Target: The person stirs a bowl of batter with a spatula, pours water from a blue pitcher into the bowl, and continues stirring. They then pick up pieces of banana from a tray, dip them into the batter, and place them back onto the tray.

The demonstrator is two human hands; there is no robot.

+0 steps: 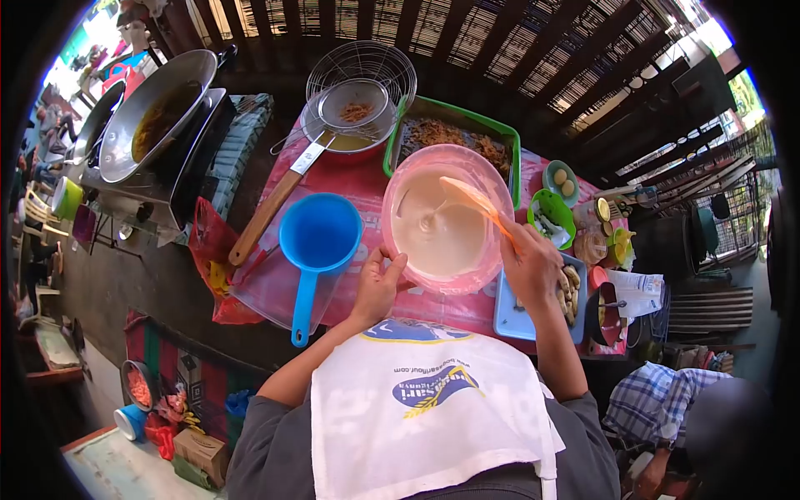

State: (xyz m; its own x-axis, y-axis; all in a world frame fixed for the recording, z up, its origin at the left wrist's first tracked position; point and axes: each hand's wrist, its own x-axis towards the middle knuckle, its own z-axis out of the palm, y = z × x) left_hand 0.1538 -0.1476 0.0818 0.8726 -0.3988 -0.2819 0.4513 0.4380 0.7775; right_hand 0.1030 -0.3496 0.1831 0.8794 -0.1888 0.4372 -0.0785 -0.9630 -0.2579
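Observation:
A pink bowl (493,177) of thick cream-coloured batter (425,250) is tilted toward me above the table. My left hand (377,282) grips its near left rim, thumb on top and fingers partly hidden beneath. With my right hand (532,268), closed round the handle, I hold an orange spoon (471,198) whose broad end is over the batter. A ribbon of batter hangs from the spoon and leaves a small swirl on the surface. Left of the bowl lies a blue long-handled dipper (321,233). A blue tray (510,312) of peeled bananas (571,292) is beside my right wrist.
A green tray (515,137) of brown fried bits stands behind the bowl. Wire strainers (354,96) with a long wooden handle lie back left. A large wok (179,100) sits on the stove at left. Another person (658,400) in a plaid shirt is low at right.

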